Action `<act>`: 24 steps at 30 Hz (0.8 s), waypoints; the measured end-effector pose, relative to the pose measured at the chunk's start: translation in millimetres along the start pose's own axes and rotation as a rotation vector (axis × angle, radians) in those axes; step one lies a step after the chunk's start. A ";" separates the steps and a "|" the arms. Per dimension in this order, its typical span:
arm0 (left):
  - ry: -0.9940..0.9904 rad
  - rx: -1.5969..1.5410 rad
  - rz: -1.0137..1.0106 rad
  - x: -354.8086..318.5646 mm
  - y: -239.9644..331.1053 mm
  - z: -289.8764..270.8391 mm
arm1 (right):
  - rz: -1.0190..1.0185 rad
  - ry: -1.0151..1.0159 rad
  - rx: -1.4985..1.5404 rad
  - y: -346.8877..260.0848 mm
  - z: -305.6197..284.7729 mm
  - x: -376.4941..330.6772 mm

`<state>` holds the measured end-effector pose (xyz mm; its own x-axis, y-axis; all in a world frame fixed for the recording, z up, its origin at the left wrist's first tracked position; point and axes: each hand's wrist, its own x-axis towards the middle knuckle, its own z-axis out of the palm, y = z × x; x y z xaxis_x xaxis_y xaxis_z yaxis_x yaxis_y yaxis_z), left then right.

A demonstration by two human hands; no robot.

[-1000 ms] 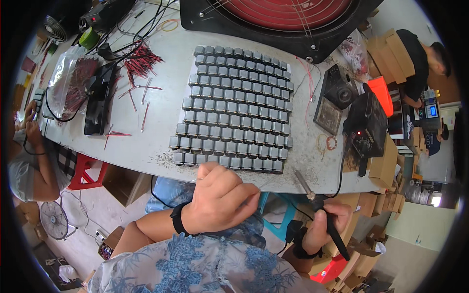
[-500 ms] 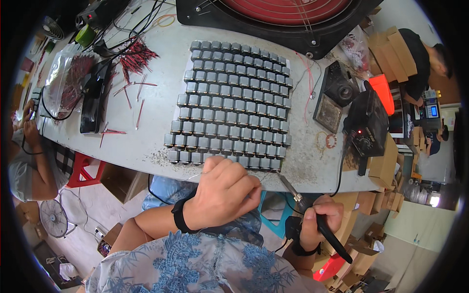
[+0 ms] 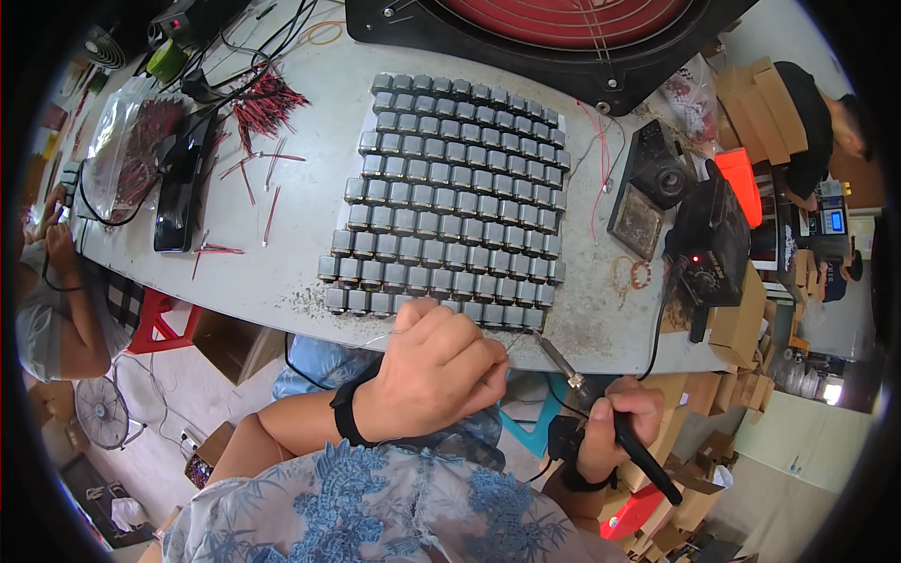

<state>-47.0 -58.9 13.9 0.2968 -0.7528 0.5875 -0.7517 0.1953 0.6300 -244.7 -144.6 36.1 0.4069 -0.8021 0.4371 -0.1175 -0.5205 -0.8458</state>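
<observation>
We see one grey worktop (image 3: 282,272), one block of small grey components (image 3: 450,202) on it, about ten rows, exact count unclear. One soldering station (image 3: 709,244) at 3 o'clock of block, red light on. Our left hand (image 3: 436,371) at block's 6 o'clock edge, fingers curled shut, touching nearest row; held thing hidden. Our right hand (image 3: 615,422) below worktop edge, fingers wrapped round one soldering iron (image 3: 601,399); long axis diagonal, tip pointing 11 o'clock toward block's near corner.
</observation>
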 end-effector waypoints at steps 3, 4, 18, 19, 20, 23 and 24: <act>-0.004 0.002 -0.006 0.9 -0.3 0.3 | 0.003 0.007 0.007 2.6 1.9 1.5; -0.008 0.004 -0.005 1.0 -0.7 0.6 | -0.002 0.012 0.011 2.7 2.8 1.9; -0.011 -0.007 0.004 3.2 -1.9 2.8 | 0.035 0.010 0.009 -0.4 4.5 4.1; -0.018 -0.005 0.005 3.5 -2.1 3.2 | 0.043 0.015 0.011 0.0 4.2 4.8; -0.025 -0.002 0.005 3.9 -2.3 3.7 | 0.043 0.014 0.012 1.1 3.9 5.4; -0.019 0.003 0.006 2.6 -1.4 0.3 | 0.012 -0.019 0.010 -0.6 5.4 5.0; -0.021 0.002 0.007 2.7 -1.8 1.2 | 0.021 -0.011 0.007 -0.5 5.5 4.5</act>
<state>-45.5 -62.1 13.8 0.2792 -0.7647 0.5808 -0.7549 0.1990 0.6250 -237.8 -146.3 36.7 0.4139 -0.8097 0.4161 -0.1202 -0.5016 -0.8567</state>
